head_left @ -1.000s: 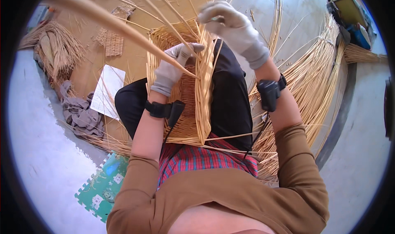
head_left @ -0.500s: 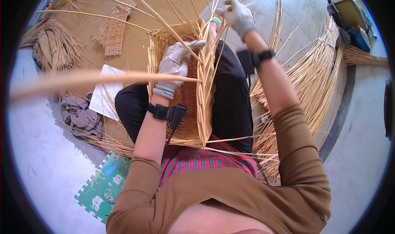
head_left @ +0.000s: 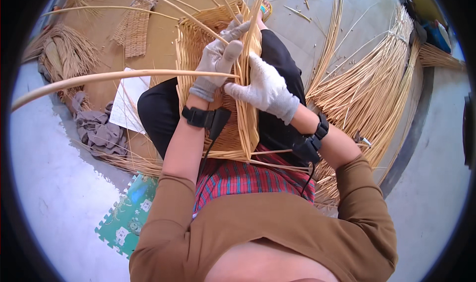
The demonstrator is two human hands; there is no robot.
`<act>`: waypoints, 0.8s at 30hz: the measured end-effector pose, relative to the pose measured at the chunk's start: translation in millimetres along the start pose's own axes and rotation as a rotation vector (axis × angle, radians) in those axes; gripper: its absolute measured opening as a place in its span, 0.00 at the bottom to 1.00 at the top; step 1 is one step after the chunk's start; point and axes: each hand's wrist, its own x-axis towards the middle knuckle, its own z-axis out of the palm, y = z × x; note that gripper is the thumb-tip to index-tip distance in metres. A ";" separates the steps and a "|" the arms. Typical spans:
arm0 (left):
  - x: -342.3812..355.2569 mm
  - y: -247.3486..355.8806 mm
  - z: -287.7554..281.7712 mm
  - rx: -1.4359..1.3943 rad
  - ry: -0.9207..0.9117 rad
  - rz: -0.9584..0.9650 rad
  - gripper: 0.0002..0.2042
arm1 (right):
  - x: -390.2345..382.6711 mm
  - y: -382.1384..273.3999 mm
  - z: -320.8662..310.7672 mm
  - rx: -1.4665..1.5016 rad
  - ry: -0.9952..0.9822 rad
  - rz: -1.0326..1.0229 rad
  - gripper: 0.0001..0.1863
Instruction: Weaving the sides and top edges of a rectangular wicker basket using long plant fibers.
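Note:
A rectangular wicker basket (head_left: 233, 118) lies tilted on my lap between my knees, with its hollow facing left. My gloved left hand (head_left: 214, 61) reaches across the hollow to the right-hand rim, thumb raised and fingers bent over the woven edge. From the outer side, my gloved right hand (head_left: 267, 86) grips the same rim, its thumb lying over the edge and its fingers partly hidden behind the weave. A long pale rod (head_left: 124, 74) sticks out from this rim to the left. Another rod (head_left: 186, 19) slants from the upper left to my left thumb.
Large bundles of loose rods (head_left: 367, 93) lie on the right. At the left are a smaller bundle (head_left: 69, 51), a woven panel (head_left: 139, 31), a paper sheet (head_left: 130, 101) and a grey cloth (head_left: 99, 131). A green foam mat (head_left: 126, 220) sits lower left.
My right hand has come down from beyond the basket's far corner onto the right-hand rim. My left thumb has lifted, and its fingers have shifted up along the rim.

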 end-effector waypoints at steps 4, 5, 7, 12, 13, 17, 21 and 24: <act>0.7 2.8 5.7 0.205 -0.008 -0.021 0.31 | 0.7 -1.0 -21.0 -0.108 -0.134 0.001 0.41; -0.8 4.9 4.0 0.216 -0.016 -0.016 0.31 | 7.3 -12.6 -34.6 -0.101 -0.123 -0.005 0.41; -2.7 6.8 8.4 0.306 -0.004 0.002 0.28 | 19.4 -37.8 -71.3 -0.550 -0.647 0.157 0.37; 0.4 3.0 8.0 -0.846 0.019 -0.390 0.33 | 5.4 -80.5 -55.4 -0.193 0.030 -0.593 0.15; -1.9 -4.6 19.1 -0.117 0.120 -0.075 0.25 | 2.9 -64.2 -44.1 -0.062 -0.143 -0.335 0.16; 2.3 -13.4 1.5 0.006 0.024 -0.084 0.31 | 16.7 -6.6 -31.6 1.508 0.141 0.206 0.27; 8.6 -11.0 12.6 -0.304 -0.002 -0.114 0.30 | 7.3 5.7 18.2 1.014 -0.019 -0.178 0.23; -0.4 2.1 5.4 0.160 -0.042 0.072 0.21 | 34.1 -68.7 6.4 0.092 -0.524 -0.270 0.16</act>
